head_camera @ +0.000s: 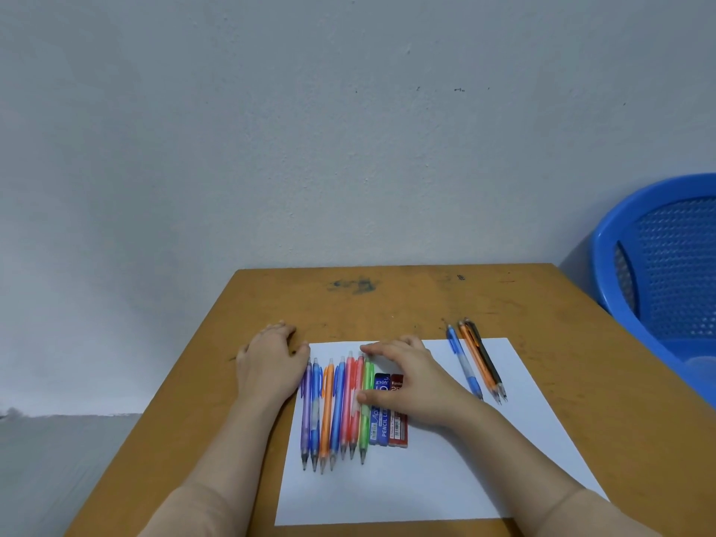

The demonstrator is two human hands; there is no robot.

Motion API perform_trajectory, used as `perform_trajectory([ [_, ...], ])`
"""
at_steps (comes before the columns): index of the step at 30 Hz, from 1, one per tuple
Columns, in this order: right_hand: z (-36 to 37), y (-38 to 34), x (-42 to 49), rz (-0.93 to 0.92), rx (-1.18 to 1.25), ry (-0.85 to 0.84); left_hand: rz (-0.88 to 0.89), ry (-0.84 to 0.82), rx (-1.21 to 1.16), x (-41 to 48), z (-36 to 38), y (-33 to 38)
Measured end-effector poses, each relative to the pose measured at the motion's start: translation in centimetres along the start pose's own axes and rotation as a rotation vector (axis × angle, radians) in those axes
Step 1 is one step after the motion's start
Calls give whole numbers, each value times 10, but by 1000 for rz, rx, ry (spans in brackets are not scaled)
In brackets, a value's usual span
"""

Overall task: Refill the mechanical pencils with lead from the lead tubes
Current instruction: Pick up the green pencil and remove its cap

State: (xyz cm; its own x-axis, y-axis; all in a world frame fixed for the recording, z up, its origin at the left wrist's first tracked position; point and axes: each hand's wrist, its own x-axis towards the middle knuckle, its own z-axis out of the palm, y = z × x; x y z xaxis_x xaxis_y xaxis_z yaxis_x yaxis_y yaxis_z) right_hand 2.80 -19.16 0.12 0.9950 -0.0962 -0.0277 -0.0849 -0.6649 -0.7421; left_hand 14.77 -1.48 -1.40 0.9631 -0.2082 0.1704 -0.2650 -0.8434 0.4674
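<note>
Lead tube [381,424], blue, "g'soft" label

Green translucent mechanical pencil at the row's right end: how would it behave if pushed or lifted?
This green translucent plastic pencil looks slim and round, so it would probably roll on the smooth white paper sheet. The flat blue lead tube beside it may block that. It seems rigid and light.
</note>
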Motion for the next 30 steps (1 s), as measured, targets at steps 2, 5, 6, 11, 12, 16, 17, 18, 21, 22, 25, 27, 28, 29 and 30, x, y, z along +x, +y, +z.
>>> perform_trajectory([
  [2, -1, -1, 0, -17, -9, 3, 2, 3, 3, 0, 0, 0],
  [5, -2, -2, -1, -17, 25, -3, 6, 9, 4, 1, 0, 0],
  [6, -3, -3, -2, -8, 67, -6, 5, 10, 5, 1, 1, 0],
  [11, -2, -8, -6, -45, 307, 38, 5, 5, 6, 1, 2, -1],
  [12, -1, -9, -6, -63, 350, 62, 3, 3, 8, 1, 2, -1],
  [16, -3, -15, -6, -125, 465, 117, -6, -3, 7, 2, 3, -2],
  [17, -4, -16, -6, -137, 481, 129, -7, -2, 7, 2, 3, -2],
  [18, -5, -17, -7, -149, 509, 142, -7, -1, 6, 2, 3, -2],
  [21, -8, -19, -10, -160, 624, 181, -4, 17, -25, 1, 1, 1],
  [22, -8, -19, -11, -169, 662, 195, 6, 35, -46, -1, 0, 3],
  [25, -11, -20, -11, -196, 708, 271, 72, 103, -117, -8, -9, 15],
  [27, -13, -19, -10, -211, 689, 359, 146, 131, -163, -15, -14, 26],
  [28, -14, -18, -9, -221, 676, 407, 196, 139, -187, -19, -16, 32],
  [29, -15, -18, -8, -234, 669, 456, 251, 142, -214, -24, -18, 37],
  [30, -16, -17, -8, -248, 670, 500, 305, 140, -249, -30, -19, 42],
])
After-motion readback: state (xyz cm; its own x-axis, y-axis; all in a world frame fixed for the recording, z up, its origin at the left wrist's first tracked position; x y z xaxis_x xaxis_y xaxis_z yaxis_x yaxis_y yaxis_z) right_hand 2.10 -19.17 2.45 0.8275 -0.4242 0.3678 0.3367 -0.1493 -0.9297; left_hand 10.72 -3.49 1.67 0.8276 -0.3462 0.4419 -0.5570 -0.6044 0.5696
